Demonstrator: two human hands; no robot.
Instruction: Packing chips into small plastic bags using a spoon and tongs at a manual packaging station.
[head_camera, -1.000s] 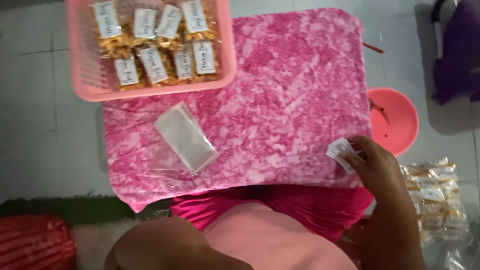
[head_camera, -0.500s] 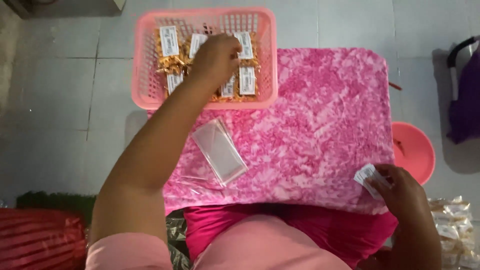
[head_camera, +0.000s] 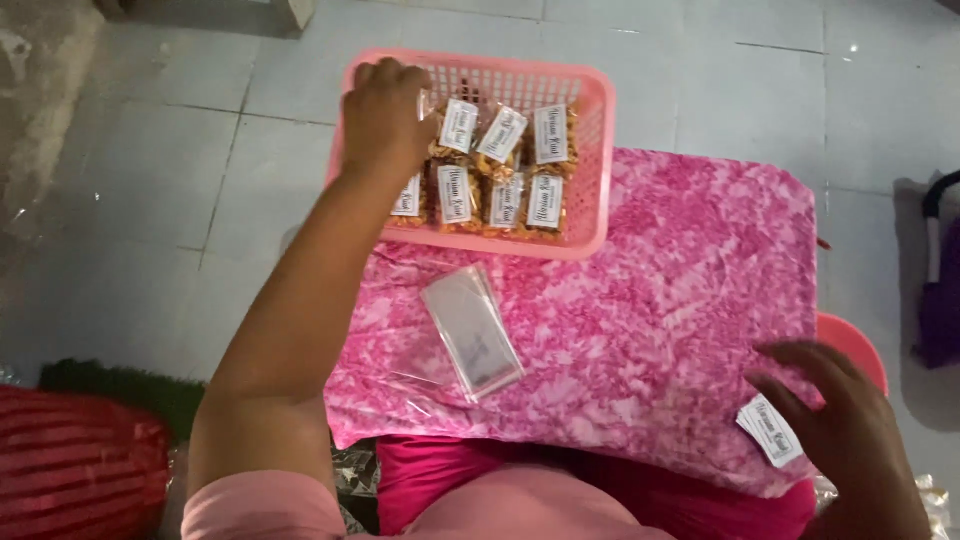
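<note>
Pink basket (head_camera: 590, 150) at the desk's (head_camera: 650, 330) far edge: I am watching the left hand (head_camera: 385, 115) reaching in among labelled snack packets (head_camera: 500, 165), its fingers hidden, grip unreadable, while the right hand (head_camera: 850, 430), fingers spread, is hovering over white labels (head_camera: 770, 430); I judge packing underway, the next move needing a careful pinch.

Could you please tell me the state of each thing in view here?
Pink basket: partly filled with snack packets.
Snack packets: sealed, labelled.
Clear bags: empty, lying flat on the pink cloth.
Label stack: on the cloth.
Left hand: inside the basket.
Right hand: fingers spread beside the labels.
</note>
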